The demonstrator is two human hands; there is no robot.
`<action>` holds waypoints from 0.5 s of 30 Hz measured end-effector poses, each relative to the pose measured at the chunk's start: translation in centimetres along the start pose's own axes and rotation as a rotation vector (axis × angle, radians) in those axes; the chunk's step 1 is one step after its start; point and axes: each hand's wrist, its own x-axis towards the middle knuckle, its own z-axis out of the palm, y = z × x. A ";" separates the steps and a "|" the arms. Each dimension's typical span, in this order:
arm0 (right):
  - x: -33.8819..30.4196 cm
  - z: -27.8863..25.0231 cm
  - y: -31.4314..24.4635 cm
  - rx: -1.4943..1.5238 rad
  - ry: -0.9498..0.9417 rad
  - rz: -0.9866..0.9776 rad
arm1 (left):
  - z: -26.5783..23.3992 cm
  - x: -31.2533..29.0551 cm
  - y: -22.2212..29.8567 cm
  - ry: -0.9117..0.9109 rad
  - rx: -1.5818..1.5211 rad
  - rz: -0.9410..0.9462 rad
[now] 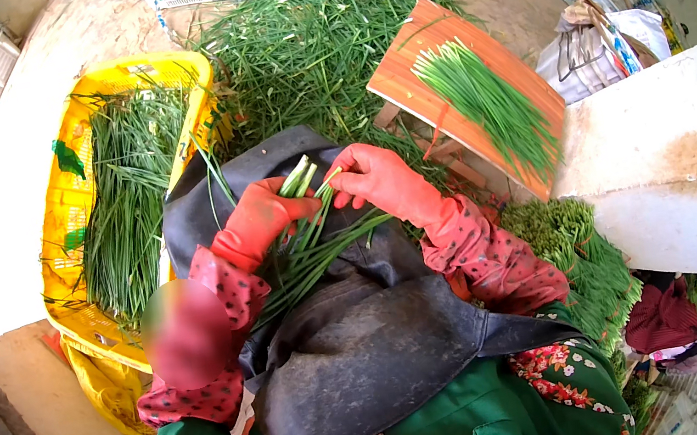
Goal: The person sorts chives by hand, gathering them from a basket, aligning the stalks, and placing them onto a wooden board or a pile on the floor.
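Observation:
My left hand (261, 221), in an orange-red rubber glove, is closed around a small bunch of green chives (310, 250) above my lap. Their pale cut ends stick up past the fingers, and the leaves trail down over my dark apron (365, 364). Facing it, my right hand (381, 182), gloved alike, pinches the pale end of a stalk or two from the same bunch between thumb and fingers. Both forearms wear red spotted sleeves.
On my left stands a yellow crate (55, 297) of loose chives. A heap of chive leaves (326, 35) covers the floor ahead. To the right, a tilted wooden board (401, 68) bears a neat chive bundle (486, 95). Tied bundles (598, 285) lie near a seated person (664, 316).

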 end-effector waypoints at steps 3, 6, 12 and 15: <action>0.0 0.3 -0.2 0.020 -0.013 -0.030 | -0.9 -1.0 1.4 -0.074 -0.029 -0.006; 0.1 -0.6 0.1 -0.154 0.030 -0.137 | -1.3 -2.1 2.2 -0.118 -0.023 -0.017; -0.6 0.4 0.0 0.127 -0.143 -0.114 | -1.2 -2.5 2.0 -0.157 -0.093 -0.073; -0.6 1.1 0.8 0.252 -0.214 -0.215 | -0.8 -2.1 1.9 -0.230 -0.136 -0.088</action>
